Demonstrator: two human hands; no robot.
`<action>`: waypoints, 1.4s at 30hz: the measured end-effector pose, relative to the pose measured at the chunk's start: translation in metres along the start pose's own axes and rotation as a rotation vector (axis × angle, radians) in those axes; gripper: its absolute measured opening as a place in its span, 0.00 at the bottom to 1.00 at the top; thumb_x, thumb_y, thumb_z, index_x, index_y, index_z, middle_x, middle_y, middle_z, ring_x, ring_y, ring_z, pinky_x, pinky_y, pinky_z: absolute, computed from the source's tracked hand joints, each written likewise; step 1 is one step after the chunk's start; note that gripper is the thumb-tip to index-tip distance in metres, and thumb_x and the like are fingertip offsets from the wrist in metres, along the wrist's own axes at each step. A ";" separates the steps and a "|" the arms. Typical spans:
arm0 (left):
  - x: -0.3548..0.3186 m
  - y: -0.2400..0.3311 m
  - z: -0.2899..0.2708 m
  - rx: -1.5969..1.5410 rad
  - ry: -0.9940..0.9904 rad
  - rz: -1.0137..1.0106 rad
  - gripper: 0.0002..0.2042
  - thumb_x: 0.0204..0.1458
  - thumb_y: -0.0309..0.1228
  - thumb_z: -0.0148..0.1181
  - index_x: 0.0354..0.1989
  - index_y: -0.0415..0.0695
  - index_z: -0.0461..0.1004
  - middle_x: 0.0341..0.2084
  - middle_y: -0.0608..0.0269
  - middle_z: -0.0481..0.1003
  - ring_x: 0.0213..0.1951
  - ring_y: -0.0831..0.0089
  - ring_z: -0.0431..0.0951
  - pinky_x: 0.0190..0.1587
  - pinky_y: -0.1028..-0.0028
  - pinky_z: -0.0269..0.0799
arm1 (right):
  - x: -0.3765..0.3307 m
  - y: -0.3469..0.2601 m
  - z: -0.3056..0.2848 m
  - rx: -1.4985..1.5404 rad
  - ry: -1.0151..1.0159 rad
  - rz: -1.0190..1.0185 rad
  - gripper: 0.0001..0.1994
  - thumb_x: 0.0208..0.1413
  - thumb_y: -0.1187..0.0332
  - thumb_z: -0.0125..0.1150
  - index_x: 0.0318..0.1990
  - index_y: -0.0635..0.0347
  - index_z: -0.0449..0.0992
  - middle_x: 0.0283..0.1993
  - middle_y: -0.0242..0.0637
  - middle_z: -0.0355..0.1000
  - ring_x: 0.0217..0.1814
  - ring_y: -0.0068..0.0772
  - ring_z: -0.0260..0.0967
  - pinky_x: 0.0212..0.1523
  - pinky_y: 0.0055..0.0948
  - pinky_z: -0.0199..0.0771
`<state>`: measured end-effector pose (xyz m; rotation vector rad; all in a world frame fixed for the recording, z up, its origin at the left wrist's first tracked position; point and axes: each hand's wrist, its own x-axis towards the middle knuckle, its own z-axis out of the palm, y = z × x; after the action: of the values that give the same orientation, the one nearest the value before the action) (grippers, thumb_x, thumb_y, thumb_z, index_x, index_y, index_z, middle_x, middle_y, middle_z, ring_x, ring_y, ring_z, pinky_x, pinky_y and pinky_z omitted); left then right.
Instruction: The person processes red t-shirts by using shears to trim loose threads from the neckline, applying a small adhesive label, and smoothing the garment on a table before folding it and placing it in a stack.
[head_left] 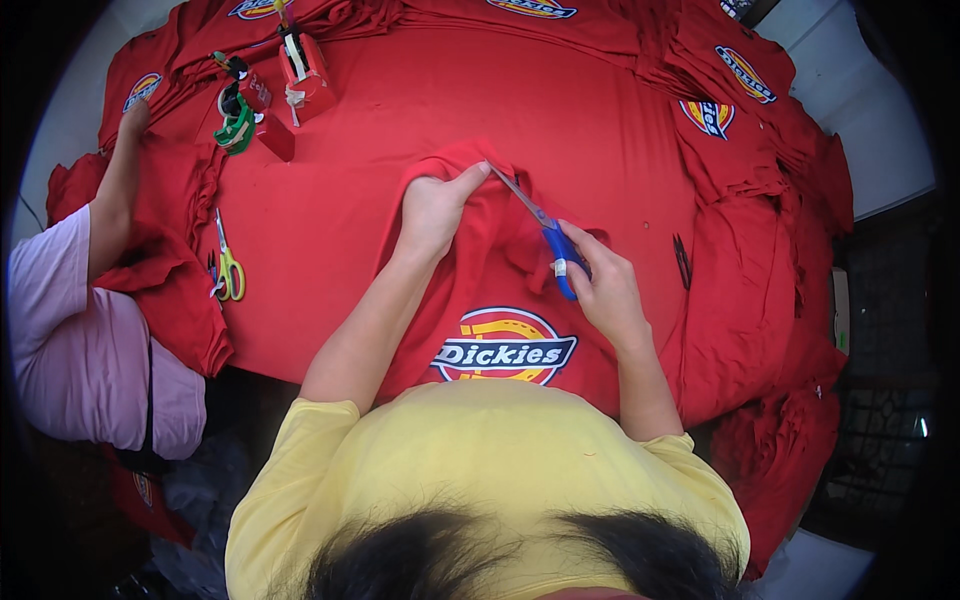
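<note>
A red T-shirt (440, 290) with a printed chest logo lies across the table edge in front of me. My left hand (436, 208) pinches a raised fold of it, thumb on top near the fold's upper edge. In my right hand (606, 282) is a pair of blue-handled scissors (557, 255), my fingers round the handles. The blades point up and to the left, and their tips reach my left thumb at the cloth. Whether the blades are parted is too small to tell.
Red tape dispensers (308, 82) and a green tape holder (236, 122) stand at the far left. Yellow-handled scissors (230, 268) lie left, dark thread snips (682, 262) right. Piled red shirts (745, 270) line the right side. A co-worker's arm (118, 190) rests on shirts at the left.
</note>
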<state>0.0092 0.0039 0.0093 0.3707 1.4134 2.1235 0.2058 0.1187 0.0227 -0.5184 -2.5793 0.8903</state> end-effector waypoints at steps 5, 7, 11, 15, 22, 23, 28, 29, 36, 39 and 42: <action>0.000 -0.002 -0.001 0.094 0.009 0.006 0.09 0.51 0.29 0.64 0.24 0.36 0.76 0.20 0.71 0.73 0.22 0.85 0.70 0.24 0.80 0.64 | 0.000 -0.002 -0.008 -0.128 0.045 -0.036 0.22 0.50 0.71 0.59 0.55 0.56 0.70 0.42 0.43 0.75 0.39 0.48 0.74 0.37 0.39 0.74; 0.000 -0.001 0.001 0.076 0.008 0.024 0.10 0.51 0.29 0.64 0.22 0.37 0.75 0.18 0.72 0.71 0.20 0.85 0.69 0.23 0.80 0.62 | 0.001 -0.003 -0.008 -0.116 0.036 -0.027 0.22 0.50 0.74 0.59 0.55 0.57 0.70 0.42 0.45 0.74 0.38 0.48 0.74 0.37 0.39 0.74; 0.005 -0.007 -0.001 0.084 0.006 0.029 0.11 0.50 0.30 0.65 0.20 0.38 0.73 0.16 0.74 0.69 0.19 0.86 0.66 0.22 0.79 0.60 | 0.002 -0.004 -0.008 -0.081 0.029 -0.029 0.23 0.49 0.79 0.57 0.56 0.59 0.69 0.41 0.50 0.74 0.38 0.49 0.75 0.38 0.37 0.74; 0.008 -0.009 -0.004 0.088 -0.002 0.012 0.12 0.50 0.30 0.65 0.18 0.39 0.73 0.16 0.75 0.68 0.18 0.86 0.65 0.21 0.79 0.59 | 0.002 -0.007 -0.009 -0.062 0.020 -0.064 0.24 0.49 0.79 0.56 0.56 0.61 0.69 0.42 0.49 0.74 0.39 0.44 0.76 0.40 0.33 0.74; 0.001 0.002 0.002 0.086 0.008 0.023 0.12 0.51 0.30 0.64 0.18 0.38 0.74 0.16 0.74 0.70 0.19 0.86 0.67 0.22 0.80 0.60 | 0.009 0.008 -0.007 0.431 -0.161 0.159 0.23 0.52 0.78 0.55 0.58 0.64 0.68 0.33 0.37 0.72 0.38 0.27 0.76 0.39 0.24 0.74; 0.002 0.001 0.000 0.095 -0.004 0.021 0.12 0.50 0.30 0.64 0.19 0.38 0.74 0.16 0.74 0.70 0.19 0.86 0.67 0.22 0.80 0.60 | 0.010 0.011 -0.005 0.460 -0.164 0.158 0.23 0.52 0.78 0.55 0.58 0.65 0.68 0.32 0.35 0.71 0.36 0.26 0.75 0.37 0.23 0.74; 0.003 0.004 -0.002 0.180 -0.002 0.005 0.12 0.50 0.31 0.65 0.19 0.39 0.74 0.17 0.73 0.70 0.19 0.85 0.67 0.22 0.79 0.61 | 0.018 0.024 -0.013 0.741 -0.348 0.259 0.21 0.53 0.75 0.58 0.56 0.66 0.69 0.29 0.32 0.71 0.27 0.22 0.69 0.28 0.20 0.70; 0.003 0.004 -0.002 0.195 -0.002 0.003 0.12 0.50 0.32 0.65 0.19 0.39 0.74 0.17 0.73 0.70 0.19 0.85 0.67 0.22 0.79 0.61 | 0.019 0.031 -0.012 0.783 -0.385 0.257 0.20 0.54 0.76 0.57 0.55 0.65 0.70 0.29 0.32 0.71 0.26 0.22 0.69 0.28 0.21 0.70; 0.002 0.004 0.000 0.211 -0.005 0.025 0.13 0.50 0.33 0.65 0.20 0.39 0.74 0.16 0.73 0.70 0.19 0.85 0.67 0.23 0.79 0.62 | 0.019 0.035 -0.007 0.838 -0.398 0.270 0.18 0.55 0.76 0.55 0.55 0.64 0.70 0.29 0.32 0.71 0.25 0.21 0.67 0.27 0.21 0.67; 0.004 0.002 -0.003 0.239 -0.014 0.014 0.10 0.50 0.32 0.65 0.24 0.38 0.75 0.20 0.71 0.72 0.22 0.84 0.70 0.25 0.79 0.64 | 0.018 0.030 -0.005 0.741 -0.346 0.284 0.18 0.56 0.75 0.56 0.55 0.64 0.69 0.31 0.32 0.73 0.26 0.20 0.67 0.26 0.20 0.67; 0.004 0.002 -0.002 0.226 -0.011 0.009 0.09 0.50 0.31 0.65 0.27 0.37 0.77 0.23 0.69 0.74 0.24 0.83 0.72 0.27 0.80 0.66 | 0.018 0.032 -0.006 0.724 -0.370 0.291 0.19 0.56 0.75 0.56 0.56 0.64 0.69 0.33 0.34 0.74 0.26 0.19 0.67 0.26 0.20 0.67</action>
<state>0.0039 0.0037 0.0103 0.4752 1.6531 1.9694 0.1998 0.1530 0.0101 -0.5439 -2.2495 2.0631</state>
